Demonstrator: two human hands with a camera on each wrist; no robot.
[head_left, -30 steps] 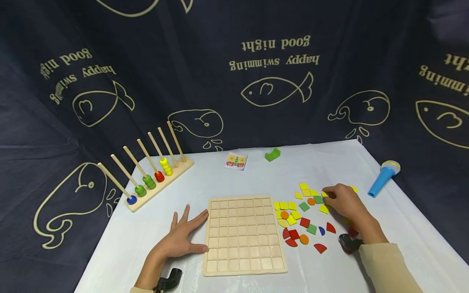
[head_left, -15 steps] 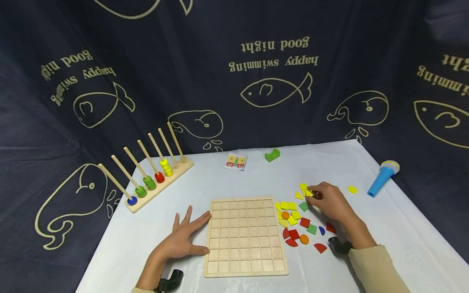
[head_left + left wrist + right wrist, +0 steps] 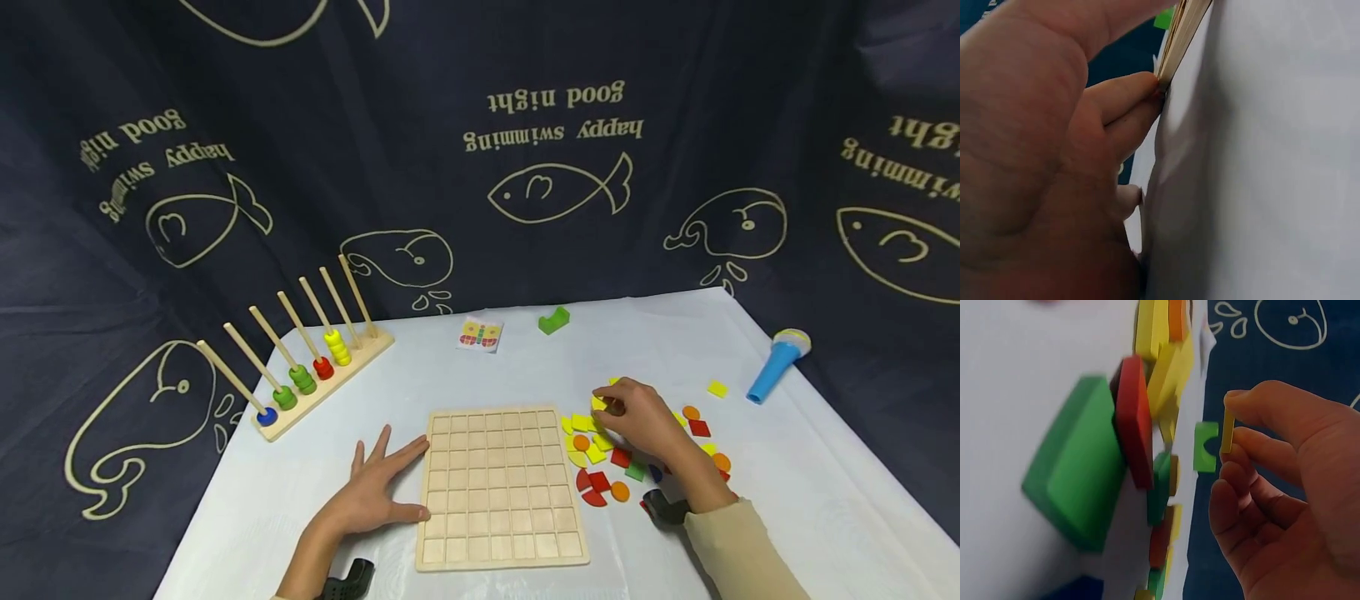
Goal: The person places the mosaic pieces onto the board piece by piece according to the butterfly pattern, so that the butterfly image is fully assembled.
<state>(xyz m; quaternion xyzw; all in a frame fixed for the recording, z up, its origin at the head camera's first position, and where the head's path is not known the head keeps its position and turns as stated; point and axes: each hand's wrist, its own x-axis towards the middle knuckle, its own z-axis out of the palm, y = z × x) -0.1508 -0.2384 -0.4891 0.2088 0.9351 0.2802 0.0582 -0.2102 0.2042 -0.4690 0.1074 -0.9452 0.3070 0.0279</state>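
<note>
My left hand (image 3: 367,498) lies spread at the left edge of a square wooden grid board (image 3: 501,477). Its fingertips and thumb touch the board's side, as the left wrist view also shows. Over the loose pieces right of the board, my right hand (image 3: 641,421) pinches a thin yellow tile (image 3: 1228,428) between thumb and fingers, held above the table. Below and around that hand lie yellow squares, a red square (image 3: 599,482), red quarter circles (image 3: 594,498), orange discs (image 3: 619,491) and a green square (image 3: 635,471). The hand and forearm hide some of them.
A wooden peg stand (image 3: 330,383) with coloured rings stands at the back left. A butterfly pattern card (image 3: 480,334) and a green notched block (image 3: 554,320) lie at the back. A blue toy microphone (image 3: 774,372) and a lone yellow square (image 3: 717,389) lie on the right.
My right hand has moved left across the pieces towards the board and now holds a yellow tile raised. My left hand stays by the board. The head view has shifted slightly.
</note>
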